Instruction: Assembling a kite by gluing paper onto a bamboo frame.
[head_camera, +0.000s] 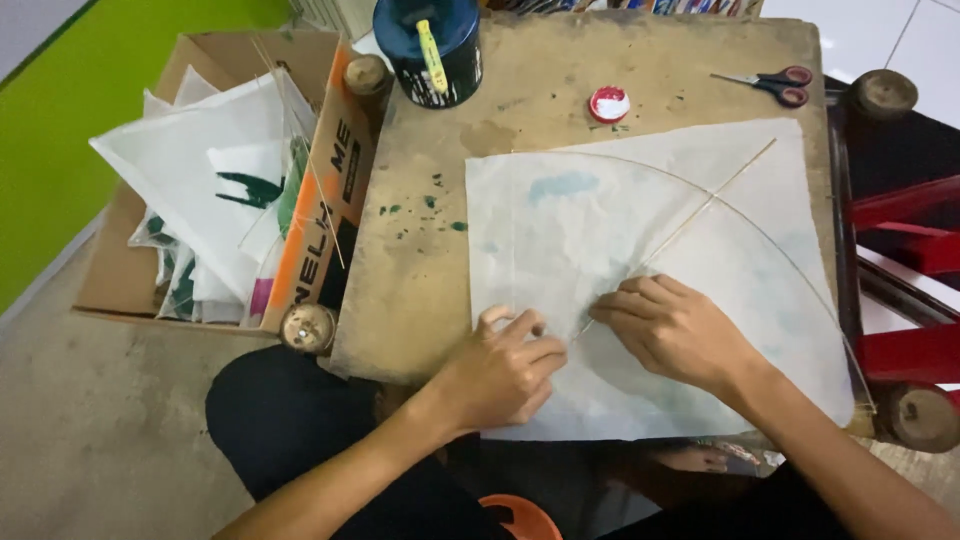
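Observation:
A white paper kite (600, 230) lies flat on a low, stained wooden table (420, 250). A thin straight bamboo stick (700, 205) runs diagonally across it, and a thin bowed stick (790, 260) arcs over the paper. My left hand (500, 370) presses on the paper's near corner with curled fingers. My right hand (675, 330) rests flat on the paper just right of it, fingertips at the lower end of the straight stick. Both hands touch the kite beside each other.
A dark round tub (430, 45) with a yellow-handled tool stands at the table's back. A small red-and-white lid (609, 103) and red-handled scissors (775, 85) lie behind the kite. A cardboard box (235, 180) of finished kites stands left. A red frame (900, 240) stands right.

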